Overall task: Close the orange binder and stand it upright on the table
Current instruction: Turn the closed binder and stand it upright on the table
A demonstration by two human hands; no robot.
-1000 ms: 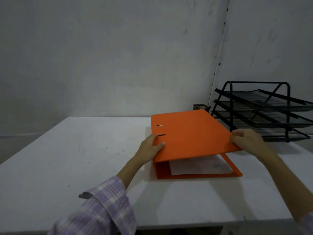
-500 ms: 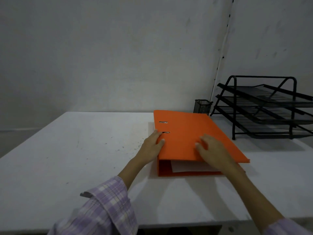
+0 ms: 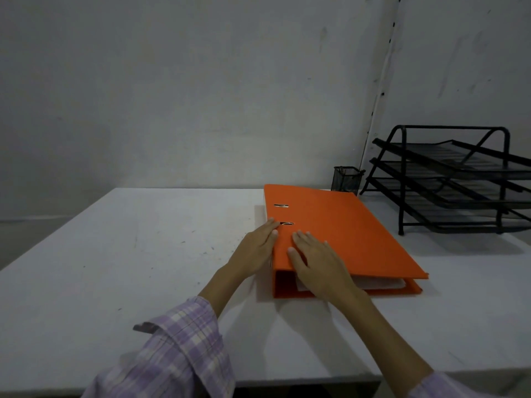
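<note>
- Head view, centre right of the frame: the orange binder (image 3: 339, 234) lies flat on the white bench (image 3: 129, 254), its spine toward the left, its front cover now down over the paper (image 3: 376, 283); a second ago that cover stood lifted at a slant, and half a second ago it was nearly flat; a thin gap shows at the open edge on the lower right, where the sheets peek out.
- Left hand (image 3: 254, 251): flat and spread against the spine side, fingertips (image 3: 273, 225) reaching the cover's edge by the nearer of two metal slots; it has stayed at that spot throughout; its grip is spread, pinching nothing.
- Right hand (image 3: 316, 262): a second ago it held the cover's far corner on the right; it has since slid left and now presses palm-down on the cover near the spine, fingers spread, grasping nothing.
- Upper right of the frame: a black wire tray rack (image 3: 457, 179) and a small mesh pen cup (image 3: 346, 179) stand behind the binder, apart from it.
- Judgement: the closing half looks done or all but done; the standing-up half is not yet begun; both hands sit well for tipping the binder up, with the loose sheets liable to slip if the cover springs open.
</note>
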